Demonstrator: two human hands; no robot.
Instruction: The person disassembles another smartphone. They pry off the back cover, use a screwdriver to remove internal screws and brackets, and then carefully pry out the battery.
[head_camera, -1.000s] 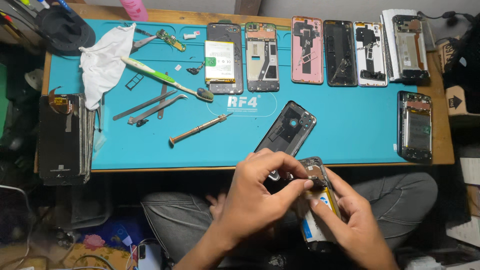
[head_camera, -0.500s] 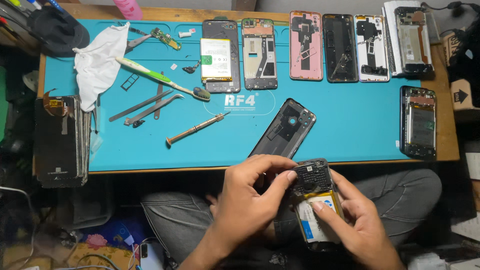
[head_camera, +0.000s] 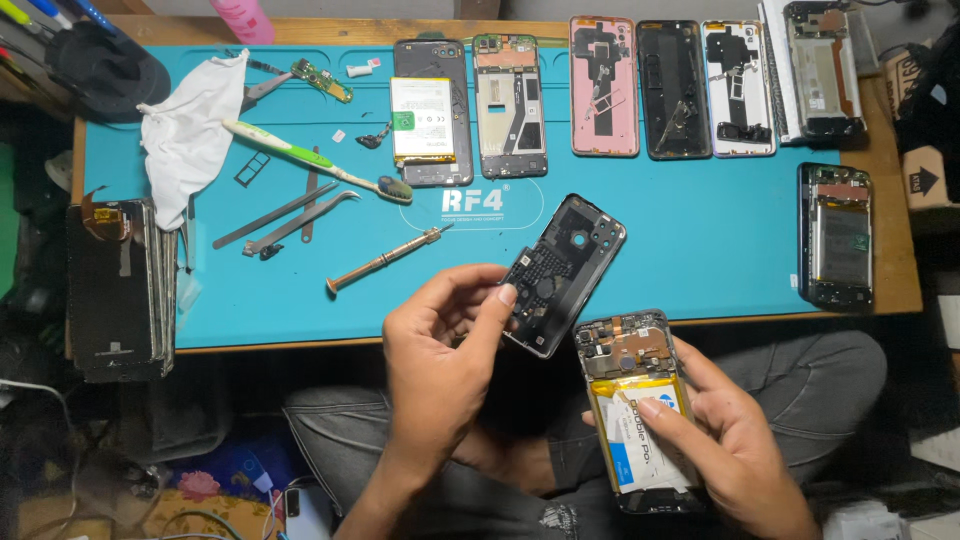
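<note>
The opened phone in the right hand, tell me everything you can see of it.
The opened phone has its back off, showing a dark frame. A circuit board with small metal shields and camera parts fills the upper section; below it sits a battery with a white, blue and yellow label. It is held face down, nearly upright in the view and tilted slightly, over the lap just off the table edge. The right hand cradles it from below, thumb on the battery.

Toothbrush (head_camera: 310, 157), white cloth (head_camera: 190, 135), screwdriver (head_camera: 385, 260), tweezers (head_camera: 290, 215) on blue mat (head_camera: 700, 230).
</note>
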